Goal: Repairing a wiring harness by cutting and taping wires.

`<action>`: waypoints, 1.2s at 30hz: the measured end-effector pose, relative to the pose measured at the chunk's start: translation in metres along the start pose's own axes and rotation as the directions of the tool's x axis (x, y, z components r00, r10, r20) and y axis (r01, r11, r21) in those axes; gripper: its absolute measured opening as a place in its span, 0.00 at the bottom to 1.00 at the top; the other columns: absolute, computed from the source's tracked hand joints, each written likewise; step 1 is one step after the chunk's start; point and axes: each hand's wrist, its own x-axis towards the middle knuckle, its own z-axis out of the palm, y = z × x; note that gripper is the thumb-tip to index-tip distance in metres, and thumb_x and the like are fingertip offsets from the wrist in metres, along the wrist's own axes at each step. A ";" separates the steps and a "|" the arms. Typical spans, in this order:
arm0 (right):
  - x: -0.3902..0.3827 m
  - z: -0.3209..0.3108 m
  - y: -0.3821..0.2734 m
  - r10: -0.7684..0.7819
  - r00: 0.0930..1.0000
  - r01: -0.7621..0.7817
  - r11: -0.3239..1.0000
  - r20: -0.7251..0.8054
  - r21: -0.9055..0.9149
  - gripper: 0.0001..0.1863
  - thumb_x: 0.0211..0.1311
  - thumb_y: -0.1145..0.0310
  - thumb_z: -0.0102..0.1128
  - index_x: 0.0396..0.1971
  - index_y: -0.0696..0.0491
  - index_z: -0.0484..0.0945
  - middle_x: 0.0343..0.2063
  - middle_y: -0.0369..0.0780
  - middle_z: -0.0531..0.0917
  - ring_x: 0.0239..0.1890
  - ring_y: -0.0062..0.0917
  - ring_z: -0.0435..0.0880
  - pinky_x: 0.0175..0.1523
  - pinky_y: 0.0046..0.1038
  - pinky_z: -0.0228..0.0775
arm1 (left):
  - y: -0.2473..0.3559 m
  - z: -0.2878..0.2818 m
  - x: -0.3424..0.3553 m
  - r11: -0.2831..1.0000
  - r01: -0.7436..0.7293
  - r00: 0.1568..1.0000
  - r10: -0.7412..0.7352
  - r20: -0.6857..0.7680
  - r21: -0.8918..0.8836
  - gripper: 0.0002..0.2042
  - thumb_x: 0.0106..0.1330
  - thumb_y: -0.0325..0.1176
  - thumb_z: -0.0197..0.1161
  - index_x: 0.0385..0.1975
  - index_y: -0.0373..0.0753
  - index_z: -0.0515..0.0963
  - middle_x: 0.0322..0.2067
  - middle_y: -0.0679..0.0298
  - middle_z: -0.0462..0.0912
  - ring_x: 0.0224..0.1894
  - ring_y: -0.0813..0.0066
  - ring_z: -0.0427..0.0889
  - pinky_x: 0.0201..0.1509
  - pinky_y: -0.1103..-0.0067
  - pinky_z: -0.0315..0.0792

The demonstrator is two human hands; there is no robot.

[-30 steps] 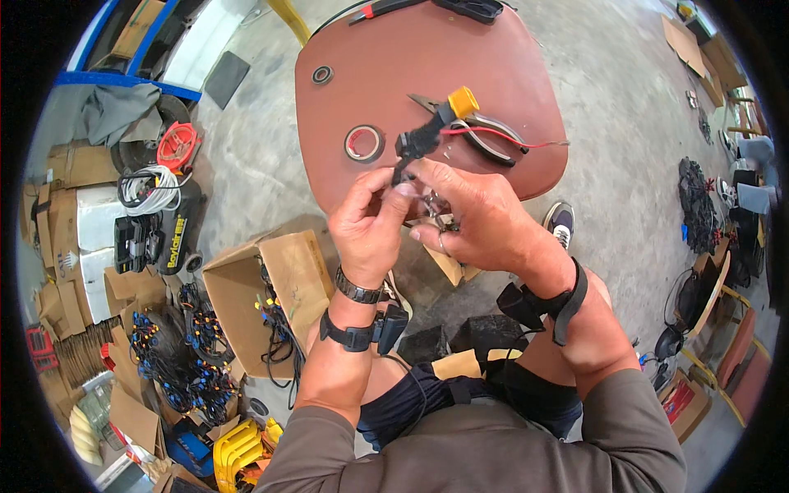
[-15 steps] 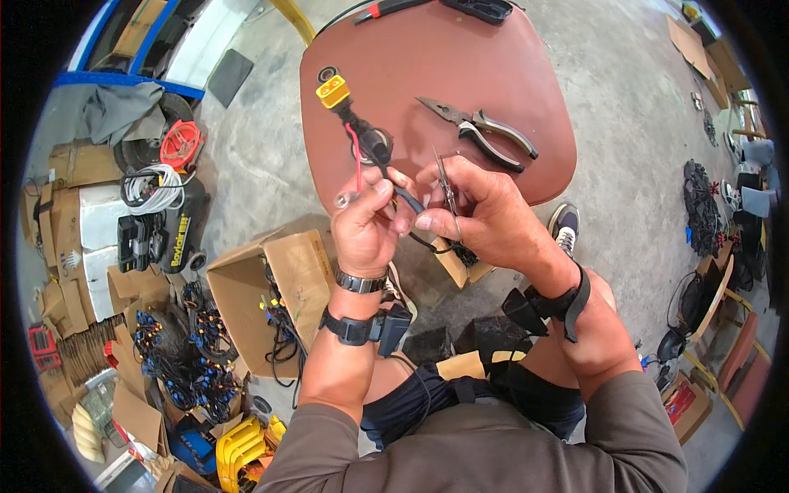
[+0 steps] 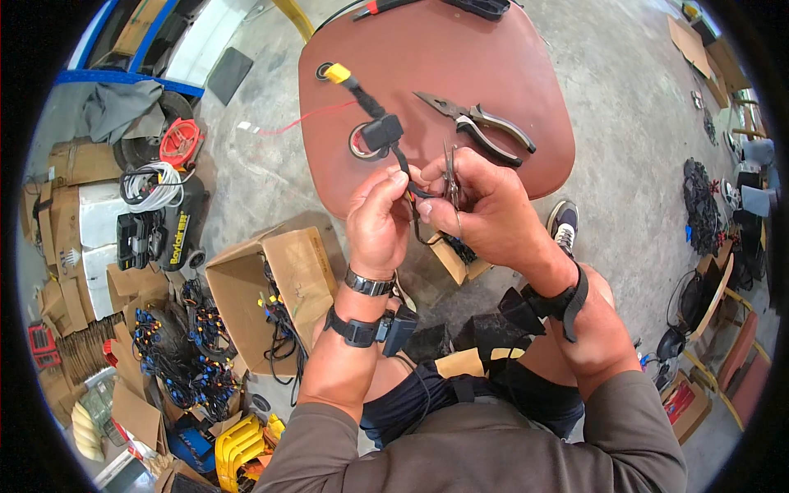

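Observation:
A black taped wiring harness (image 3: 383,131) with a yellow connector (image 3: 337,73) at its far end rises from my left hand (image 3: 380,215), whose fingers are closed on the cable. A small black block sits partway along it, and a thin red wire (image 3: 308,119) with a whitish tip sticks out to the left. My right hand (image 3: 477,197) is closed around slim metal scissors (image 3: 450,168), blades pointing away from me. Its fingertips meet the cable beside my left fingers; the exact contact is partly hidden. Pliers (image 3: 481,127) with black and grey handles lie beyond my right hand.
Under the work stands a brown-red stool seat (image 3: 386,49), with a tape roll (image 3: 362,141) and a black ring (image 3: 322,71) on it. Left are an open cardboard box (image 3: 238,304) of cables and a pile of harnesses (image 3: 189,353). A smaller box (image 3: 456,259) sits below my hands.
The harness has turned, so its connector tilts and the red wire swings out left, uncovering more of the tape roll. Both hands have shifted slightly; the scissors now stand more upright.

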 end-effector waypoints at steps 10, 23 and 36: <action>-0.002 -0.001 0.006 -0.009 1.000 0.009 1.000 0.015 -0.029 0.12 0.51 0.75 0.68 0.30 0.58 0.71 0.19 0.37 0.76 0.21 0.16 0.71 0.28 0.23 0.68 | -0.001 0.001 -0.008 0.997 0.016 1.000 -0.016 -0.006 0.071 0.14 0.73 0.36 0.51 0.42 0.30 0.77 0.27 0.61 0.79 0.24 0.78 0.76 0.23 0.83 0.67; -0.005 -0.009 0.002 -0.157 0.980 0.201 0.721 0.126 -0.663 0.19 0.43 0.72 0.69 0.38 0.48 0.77 0.30 0.41 0.73 0.35 0.38 0.79 0.33 0.39 0.73 | 0.001 0.005 -0.007 0.986 -0.059 0.998 0.059 -0.007 -0.155 0.12 0.74 0.37 0.50 0.39 0.35 0.74 0.30 0.57 0.80 0.24 0.74 0.75 0.24 0.81 0.66; -0.003 -0.015 -0.001 -0.269 0.953 0.258 0.485 0.137 -0.836 0.15 0.50 0.74 0.60 0.40 0.46 0.76 0.33 0.39 0.72 0.34 0.33 0.80 0.30 0.34 0.76 | -0.011 0.019 -0.008 0.988 -0.074 0.997 0.070 -0.033 -0.135 0.10 0.74 0.35 0.51 0.38 0.34 0.75 0.32 0.58 0.81 0.28 0.72 0.76 0.30 0.79 0.69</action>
